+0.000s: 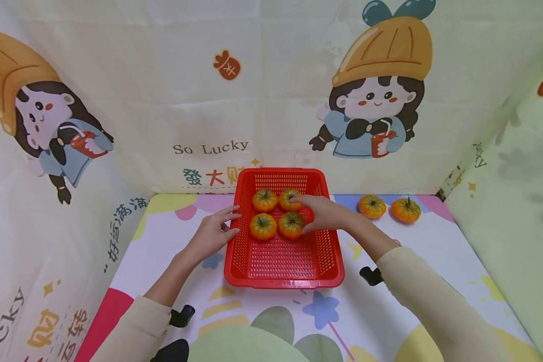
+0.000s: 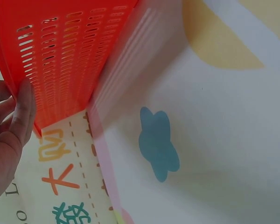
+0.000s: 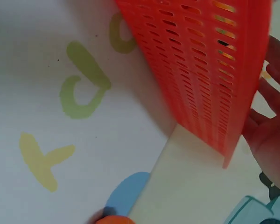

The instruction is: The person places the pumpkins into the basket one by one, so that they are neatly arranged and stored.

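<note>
A red plastic basket point(image 1: 284, 264) with slotted walls stands on the table, several small orange-and-green pumpkins point(image 1: 263, 227) grouped in its far half. My left hand point(image 1: 211, 232) is at the basket's left rim, fingers loosely bent; in the left wrist view its fingertips point(image 2: 24, 100) lie against the rim. Reaching over the right rim, my right hand point(image 1: 323, 213) has its fingers spread beside the two right-hand pumpkins. Its index finger overlaps the far one point(image 1: 288, 197) and its thumb is by the nearer one point(image 1: 291, 225). Whether they touch is unclear.
Two more pumpkins, one nearer the basket point(image 1: 372, 206) and one farther right point(image 1: 405, 210), sit on the table at the back right. A printed cloth point(image 1: 280, 100) hangs behind the table's back edge and along both sides. The tabletop point(image 1: 380, 322) carries coloured printed shapes.
</note>
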`<state>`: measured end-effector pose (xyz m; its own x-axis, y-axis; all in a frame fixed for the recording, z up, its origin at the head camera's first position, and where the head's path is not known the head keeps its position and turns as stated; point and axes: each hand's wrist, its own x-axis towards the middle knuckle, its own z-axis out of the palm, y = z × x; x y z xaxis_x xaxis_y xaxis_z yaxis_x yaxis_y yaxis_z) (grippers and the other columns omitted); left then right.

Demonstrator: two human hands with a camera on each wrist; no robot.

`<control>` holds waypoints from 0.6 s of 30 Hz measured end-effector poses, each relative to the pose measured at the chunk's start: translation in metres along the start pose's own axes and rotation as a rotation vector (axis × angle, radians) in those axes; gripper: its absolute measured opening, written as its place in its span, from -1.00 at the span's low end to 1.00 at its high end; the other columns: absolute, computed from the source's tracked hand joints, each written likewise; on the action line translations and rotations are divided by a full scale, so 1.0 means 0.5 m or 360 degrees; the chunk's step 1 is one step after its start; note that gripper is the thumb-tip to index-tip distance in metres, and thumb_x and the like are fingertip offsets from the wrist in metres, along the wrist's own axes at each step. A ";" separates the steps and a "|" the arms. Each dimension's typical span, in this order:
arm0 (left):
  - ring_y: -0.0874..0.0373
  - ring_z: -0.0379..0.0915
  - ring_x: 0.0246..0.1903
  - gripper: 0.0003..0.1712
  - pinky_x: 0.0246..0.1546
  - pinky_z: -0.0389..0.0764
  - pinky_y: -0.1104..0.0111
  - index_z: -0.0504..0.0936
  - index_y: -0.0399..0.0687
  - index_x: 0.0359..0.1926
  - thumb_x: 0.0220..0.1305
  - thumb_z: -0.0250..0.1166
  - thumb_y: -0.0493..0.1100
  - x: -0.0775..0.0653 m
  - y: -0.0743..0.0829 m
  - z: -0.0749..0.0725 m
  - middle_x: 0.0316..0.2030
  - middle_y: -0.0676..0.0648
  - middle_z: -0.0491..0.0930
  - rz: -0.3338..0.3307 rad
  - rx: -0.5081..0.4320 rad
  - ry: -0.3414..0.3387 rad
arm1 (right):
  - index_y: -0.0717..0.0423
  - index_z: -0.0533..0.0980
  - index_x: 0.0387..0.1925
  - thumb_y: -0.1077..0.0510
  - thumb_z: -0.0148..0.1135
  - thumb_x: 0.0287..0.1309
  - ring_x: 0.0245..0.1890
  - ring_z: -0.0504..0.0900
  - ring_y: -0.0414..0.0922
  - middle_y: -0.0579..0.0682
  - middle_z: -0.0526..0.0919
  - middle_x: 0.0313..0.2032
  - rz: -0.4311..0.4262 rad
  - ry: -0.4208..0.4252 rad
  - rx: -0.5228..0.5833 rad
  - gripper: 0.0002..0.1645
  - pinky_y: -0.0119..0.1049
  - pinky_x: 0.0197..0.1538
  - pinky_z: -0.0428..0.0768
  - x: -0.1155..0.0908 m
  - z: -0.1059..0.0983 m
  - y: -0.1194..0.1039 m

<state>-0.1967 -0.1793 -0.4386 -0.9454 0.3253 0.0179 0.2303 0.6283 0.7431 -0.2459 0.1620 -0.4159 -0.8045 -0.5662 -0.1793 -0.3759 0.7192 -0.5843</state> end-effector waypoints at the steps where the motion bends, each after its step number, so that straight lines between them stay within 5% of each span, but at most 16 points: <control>1: 0.15 0.61 -0.32 -0.45 -0.28 0.75 0.36 0.60 -0.23 0.30 0.30 0.42 -0.26 -0.001 0.000 0.000 0.47 -0.09 0.40 -0.0001 0.0001 0.0001 | -0.04 0.34 0.50 0.13 0.60 0.04 0.47 0.36 0.14 0.07 0.40 0.47 -0.0020 0.0047 0.0038 0.00 0.13 0.21 0.65 -0.006 -0.003 0.004; 8: 0.15 0.61 -0.32 -0.45 -0.28 0.75 0.37 0.60 -0.24 0.30 0.30 0.43 -0.26 -0.001 0.001 -0.001 0.47 -0.08 0.40 -0.0011 0.0008 0.0006 | -0.02 0.32 0.49 0.12 0.58 0.07 0.38 0.45 0.18 0.13 0.43 0.42 -0.0064 0.0409 0.0264 -0.03 0.22 0.24 0.60 -0.053 -0.019 0.037; 12: 0.15 0.60 -0.33 -0.45 -0.28 0.75 0.37 0.60 -0.24 0.30 0.30 0.42 -0.26 -0.001 0.001 -0.002 0.47 -0.08 0.40 -0.0010 0.0014 0.0007 | -0.02 0.29 0.51 0.11 0.58 0.08 0.42 0.40 0.17 0.10 0.38 0.47 -0.0060 0.0599 0.0304 0.00 0.23 0.38 0.47 -0.081 -0.023 0.059; 18: 0.14 0.61 -0.32 -0.46 -0.27 0.75 0.36 0.60 -0.24 0.29 0.30 0.42 -0.27 0.000 0.002 -0.003 0.47 -0.09 0.40 -0.0002 0.0001 -0.0001 | -0.10 0.26 0.55 0.02 0.59 0.08 0.50 0.30 0.18 0.07 0.32 0.52 0.0057 0.0772 0.0276 0.05 0.29 0.30 0.50 -0.125 -0.030 0.100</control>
<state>-0.1967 -0.1796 -0.4370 -0.9456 0.3250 0.0162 0.2289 0.6291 0.7428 -0.2214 0.2395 -0.4220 -0.9517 -0.2607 0.1621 -0.2954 0.6340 -0.7147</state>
